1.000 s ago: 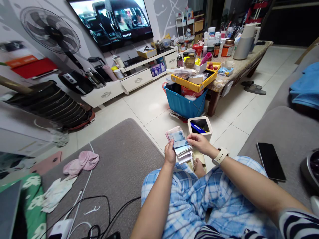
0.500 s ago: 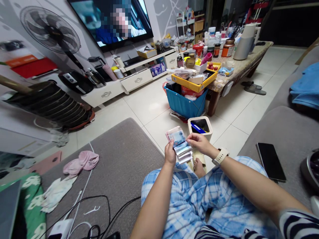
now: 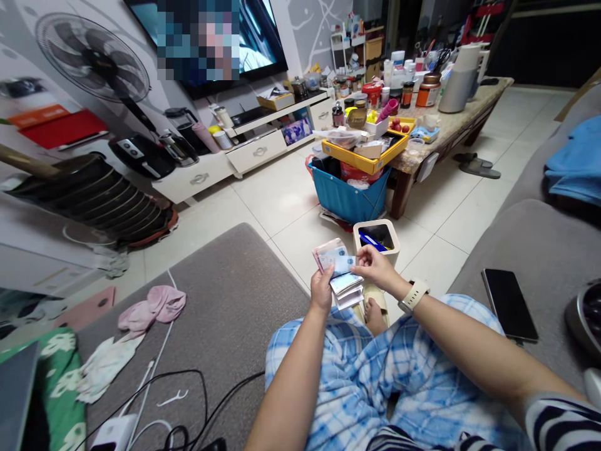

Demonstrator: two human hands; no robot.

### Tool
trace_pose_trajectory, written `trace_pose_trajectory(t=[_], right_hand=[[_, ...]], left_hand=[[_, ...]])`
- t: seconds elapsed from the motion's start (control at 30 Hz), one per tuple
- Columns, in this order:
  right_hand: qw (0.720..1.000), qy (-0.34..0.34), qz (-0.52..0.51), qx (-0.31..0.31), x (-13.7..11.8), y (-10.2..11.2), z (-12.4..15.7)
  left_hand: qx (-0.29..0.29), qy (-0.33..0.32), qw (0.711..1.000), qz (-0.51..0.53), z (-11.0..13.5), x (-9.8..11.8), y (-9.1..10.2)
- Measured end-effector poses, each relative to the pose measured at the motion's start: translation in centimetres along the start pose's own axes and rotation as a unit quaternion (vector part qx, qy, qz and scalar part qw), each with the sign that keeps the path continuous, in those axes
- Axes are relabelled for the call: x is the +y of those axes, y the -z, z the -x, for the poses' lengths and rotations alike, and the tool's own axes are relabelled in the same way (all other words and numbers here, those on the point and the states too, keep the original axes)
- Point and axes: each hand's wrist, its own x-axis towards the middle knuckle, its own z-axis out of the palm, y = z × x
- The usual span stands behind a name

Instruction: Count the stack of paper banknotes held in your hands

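My left hand point(image 3: 322, 289) is wrapped round a folded stack of banknotes point(image 3: 346, 290), its thumb pressed on top. Pinkish notes show at the stack's far edge, bluish and whitish ones nearer to me. A pale blue banknote point(image 3: 344, 263) lies raised across the stack. My right hand point(image 3: 374, 265) pinches the right end of this note between thumb and fingers. A cream watch point(image 3: 414, 295) is strapped on the right wrist. Just beyond the right hand stands a cream bin point(image 3: 395, 239) with a blue wrapper point(image 3: 370, 240) inside.
A grey sofa seat point(image 3: 235, 294) extends left, with a pink cloth point(image 3: 154, 308) and black cables point(image 3: 201, 382) on it. A phone point(image 3: 509, 304) lies on the right. Ahead, a blue basket point(image 3: 350, 195) stands beside a cluttered coffee table point(image 3: 451, 131).
My right hand has lifted a pale blue note's end, so the note now spans flat between both hands. My left hand keeps the stack in nearly the same place.
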Motion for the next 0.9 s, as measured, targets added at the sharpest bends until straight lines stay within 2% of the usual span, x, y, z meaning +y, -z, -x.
trace_pose_trajectory(t=[0.3, 0.6, 0.9], right_hand=[[0.999, 0.019, 0.031, -0.030, -0.8, -0.1, 0.4], [0.997, 0.029, -0.028, -0.071, -1.3, -0.2, 0.5], [0.993, 0.037, -0.055, -0.093, -1.3, -0.2, 0.6]], left_hand=[[-0.027, -0.005, 1.000, -0.007, -0.1, -0.2, 0.1], [0.013, -0.030, 0.999, -0.007, -0.2, -0.2, 0.4], [-0.014, -0.014, 1.000, 0.011, -0.4, -0.3, 0.5]])
